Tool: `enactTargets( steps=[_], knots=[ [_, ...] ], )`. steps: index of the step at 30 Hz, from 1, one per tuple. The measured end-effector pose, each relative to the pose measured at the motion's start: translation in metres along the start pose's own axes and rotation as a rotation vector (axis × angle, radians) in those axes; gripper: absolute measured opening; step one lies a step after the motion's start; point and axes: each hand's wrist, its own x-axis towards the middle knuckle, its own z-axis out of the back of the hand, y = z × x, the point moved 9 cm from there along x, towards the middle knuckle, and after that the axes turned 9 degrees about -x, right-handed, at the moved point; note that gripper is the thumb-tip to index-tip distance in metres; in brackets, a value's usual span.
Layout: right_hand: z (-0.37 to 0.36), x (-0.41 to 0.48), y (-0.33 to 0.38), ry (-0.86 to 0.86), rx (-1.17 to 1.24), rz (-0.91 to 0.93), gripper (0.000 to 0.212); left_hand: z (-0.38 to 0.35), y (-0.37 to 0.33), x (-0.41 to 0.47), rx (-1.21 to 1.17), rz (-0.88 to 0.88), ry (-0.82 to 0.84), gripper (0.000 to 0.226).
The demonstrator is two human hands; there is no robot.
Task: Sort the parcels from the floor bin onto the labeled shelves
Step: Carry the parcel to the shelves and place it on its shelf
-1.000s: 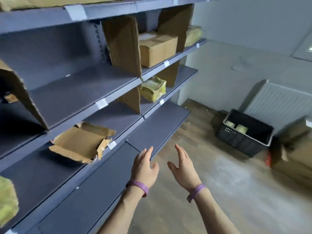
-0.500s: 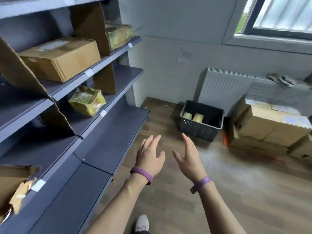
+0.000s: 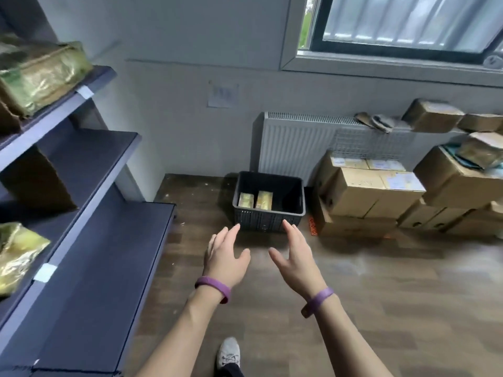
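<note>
left hand, right hand (both empty), bin

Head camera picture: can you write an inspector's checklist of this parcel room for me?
Surface: wooden floor; grey shelves on the left.
Job's things: black bin on the floor holds two yellow parcels; two wrapped parcels lie on the shelves.
Clutter: cardboard boxes stacked right of the bin; cloth on the radiator.
Grippers: left hand and right hand open, empty, reaching towards the bin.
Cables: nothing seen.
Surroundings: white wall, radiator, window.
</note>
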Motion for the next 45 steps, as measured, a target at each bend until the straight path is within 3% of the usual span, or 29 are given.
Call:
enactTargets(
  steps=[14,30,36,45],
  knots=[
    [0.036,0.218,-0.043,-0.053,0.007,-0.105,0.07,-0.039,-0.079,0.232,0.086,-0.086,0.132,0.057],
    [0.04,0.52,-0.087,0.205,-0.027,0.062,0.067,-0.08,-0.097,0.463,0.043,0.199,-0.033,0.056],
    [0.007,0.584,-0.121,0.296,-0.061,-0.036,0.069,-0.098,-0.075,0.54,0.016,0.275,0.037,0.056],
    [-0.064,0.675,-0.173,0.36,-0.093,-0.257,0.068,-0.145,-0.024,0.686,0.101,0.266,0.271,0.056]
  ],
)
